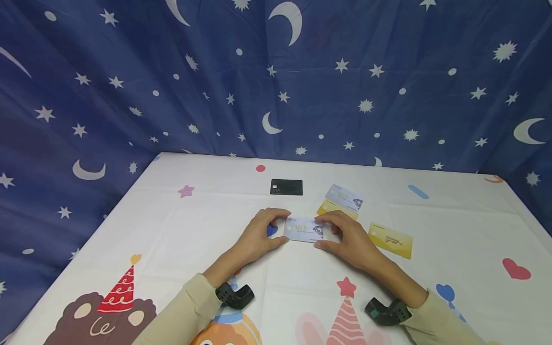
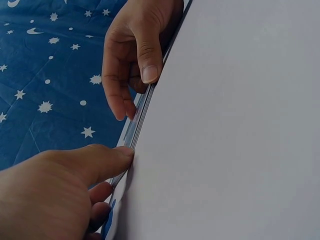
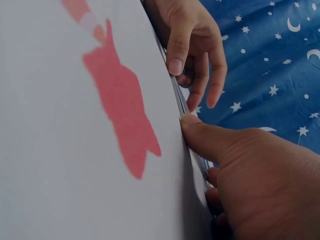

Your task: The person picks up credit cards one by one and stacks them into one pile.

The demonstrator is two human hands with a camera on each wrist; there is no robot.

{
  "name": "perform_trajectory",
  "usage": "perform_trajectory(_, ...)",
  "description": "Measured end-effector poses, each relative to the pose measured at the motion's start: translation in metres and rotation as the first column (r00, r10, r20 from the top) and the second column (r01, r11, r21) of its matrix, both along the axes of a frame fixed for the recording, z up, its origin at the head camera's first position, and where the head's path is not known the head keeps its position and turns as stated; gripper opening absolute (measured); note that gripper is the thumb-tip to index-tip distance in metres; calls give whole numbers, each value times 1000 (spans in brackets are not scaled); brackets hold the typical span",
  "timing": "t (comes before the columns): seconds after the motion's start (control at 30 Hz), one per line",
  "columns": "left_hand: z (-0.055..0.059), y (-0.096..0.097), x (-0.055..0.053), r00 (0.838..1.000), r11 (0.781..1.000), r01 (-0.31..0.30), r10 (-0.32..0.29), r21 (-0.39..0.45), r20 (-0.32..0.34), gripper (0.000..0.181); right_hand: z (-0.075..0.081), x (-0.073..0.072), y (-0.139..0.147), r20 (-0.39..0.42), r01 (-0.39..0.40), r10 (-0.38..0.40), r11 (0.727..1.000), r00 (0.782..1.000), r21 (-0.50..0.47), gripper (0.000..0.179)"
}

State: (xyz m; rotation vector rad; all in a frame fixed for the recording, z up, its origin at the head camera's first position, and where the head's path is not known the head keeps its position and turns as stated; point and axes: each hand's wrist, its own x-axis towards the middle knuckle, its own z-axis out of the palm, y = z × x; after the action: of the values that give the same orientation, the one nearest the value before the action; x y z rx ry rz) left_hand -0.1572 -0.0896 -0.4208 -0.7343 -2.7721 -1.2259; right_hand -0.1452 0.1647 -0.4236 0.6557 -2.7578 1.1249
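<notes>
A small stack of cards point(image 1: 304, 231) lies flat on the table between my hands, a silver-blue card lettered VIP on top. By its left end, my left hand point(image 1: 258, 235) pinches the stack with the thumb at the near corner and a finger at the far corner. My right hand point(image 1: 351, 239) grips the opposite end in the same way. Several thin card edges point(image 2: 141, 114) show between the hands in the left wrist view. The right wrist view also has the layered edges point(image 3: 176, 92), close to the tabletop. Some fingers are hidden behind the stack there.
Beyond the stack lies a black VIP card point(image 1: 286, 187). Behind the right hand, another silver-blue card point(image 1: 343, 195) overlaps a yellow card point(image 1: 329, 207). A gold card point(image 1: 391, 240) lies beside the right wrist. The white patterned tablecloth point(image 1: 207, 215) meets a blue starry curtain point(image 1: 310, 86).
</notes>
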Motion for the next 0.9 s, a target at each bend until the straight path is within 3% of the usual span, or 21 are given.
perform_trajectory(0.57, 2, 2, -5, 1000, 999, 26, -26, -23, -15, 56, 1, -3, 3, -26, -15, 15, 1000, 1000, 4, 55)
perform_trajectory(0.73, 4, 0, -5, 998, 999, 28, -29, 17, 46, 59, 5, -3, 3, 16, -43, 43, 999, 999, 4, 59)
perform_trajectory(0.9, 13, -5, -9, 989, 988, 0, -23, 153, 149, 54, 11, -3, 3, 26, -64, 65, 998, 998, -26, 58)
